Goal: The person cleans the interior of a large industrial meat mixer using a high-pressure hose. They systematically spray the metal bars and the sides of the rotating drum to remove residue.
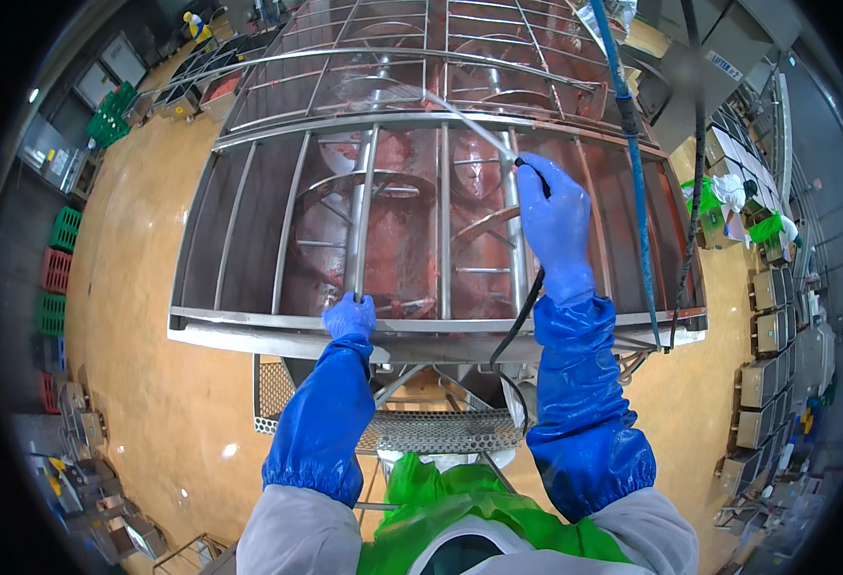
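Note:
In my gloved right hand [556,215] is a black hose [528,305], its nozzle [519,162] poking out past my fingers. A jet of water [475,129] leaves it toward the far side of a large stainless-steel mixer [195,266]. My gloved left hand [349,316] grips the barred safety grate [446,237] at its front edge. Below the bars lie two shafts with curved ribbon blades [371,176]. Reddish meat residue [400,259] coats the blades and the tub's inside.
A blue hose [637,187] and a dark cable [696,144] hang at the right. Under me is a perforated metal step [443,431]. Metal carts [766,381] line the right wall; plastic crates [56,269] stand left. A person in yellow [197,27] is far off.

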A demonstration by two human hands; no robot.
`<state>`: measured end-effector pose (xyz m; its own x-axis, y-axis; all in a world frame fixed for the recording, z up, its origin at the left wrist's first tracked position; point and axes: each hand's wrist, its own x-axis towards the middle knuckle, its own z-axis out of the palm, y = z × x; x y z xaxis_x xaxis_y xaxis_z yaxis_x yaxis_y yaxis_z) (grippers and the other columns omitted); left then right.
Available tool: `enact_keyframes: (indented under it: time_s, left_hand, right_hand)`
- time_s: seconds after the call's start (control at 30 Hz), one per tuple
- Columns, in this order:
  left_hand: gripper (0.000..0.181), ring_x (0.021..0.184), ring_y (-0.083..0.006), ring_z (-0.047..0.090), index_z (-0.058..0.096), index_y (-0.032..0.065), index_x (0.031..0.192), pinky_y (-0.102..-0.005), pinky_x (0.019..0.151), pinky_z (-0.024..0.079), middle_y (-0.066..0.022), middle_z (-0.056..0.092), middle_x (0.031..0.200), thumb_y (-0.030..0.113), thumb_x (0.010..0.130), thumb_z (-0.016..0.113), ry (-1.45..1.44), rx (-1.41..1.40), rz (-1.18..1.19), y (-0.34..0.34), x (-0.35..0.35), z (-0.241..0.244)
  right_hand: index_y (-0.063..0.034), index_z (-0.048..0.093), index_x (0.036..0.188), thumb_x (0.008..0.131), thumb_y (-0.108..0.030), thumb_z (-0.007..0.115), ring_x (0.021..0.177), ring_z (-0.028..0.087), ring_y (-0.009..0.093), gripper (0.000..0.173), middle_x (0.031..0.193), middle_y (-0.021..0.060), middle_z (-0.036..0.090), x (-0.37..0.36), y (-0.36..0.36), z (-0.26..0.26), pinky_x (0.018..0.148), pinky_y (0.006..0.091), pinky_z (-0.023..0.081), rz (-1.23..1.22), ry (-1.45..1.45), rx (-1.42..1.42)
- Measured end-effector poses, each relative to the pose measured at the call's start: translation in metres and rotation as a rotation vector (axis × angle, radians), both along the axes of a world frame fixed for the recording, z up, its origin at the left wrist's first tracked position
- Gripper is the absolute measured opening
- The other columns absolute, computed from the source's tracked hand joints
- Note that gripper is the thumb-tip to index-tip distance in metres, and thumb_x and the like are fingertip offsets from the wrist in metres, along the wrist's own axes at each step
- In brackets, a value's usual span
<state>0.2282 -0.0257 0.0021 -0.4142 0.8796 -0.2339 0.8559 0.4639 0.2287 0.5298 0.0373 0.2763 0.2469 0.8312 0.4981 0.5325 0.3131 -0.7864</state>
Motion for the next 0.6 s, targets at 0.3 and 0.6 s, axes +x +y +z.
enact_keyframes:
  time_s: [0.3,0.6]
  left_hand:
    - [0.044,0.096,-0.0368,0.069,0.071,0.0137,0.106,-0.0465,0.097,0.039,-0.0188,0.073,0.097,0.047,0.088,0.049,0.016,-0.019,0.011,0.004,0.002,-0.003]
    - [0.045,0.097,-0.0366,0.069,0.071,0.0135,0.108,-0.0470,0.097,0.039,-0.0202,0.073,0.097,0.048,0.089,0.049,0.000,-0.048,0.005,0.004,0.000,-0.001]
  right_hand:
    - [-0.0021,0.070,0.106,0.094,-0.018,0.061,0.065,0.068,0.027,0.022,0.078,0.0196,0.068,-0.007,-0.009,-0.007,0.062,0.0376,0.051,-0.038,-0.057,-0.043]
    - [-0.0005,0.070,0.105,0.094,-0.018,0.060,0.069,0.069,0.030,0.023,0.081,0.0205,0.069,-0.006,0.004,0.001,0.064,0.0391,0.052,-0.069,-0.094,-0.033]
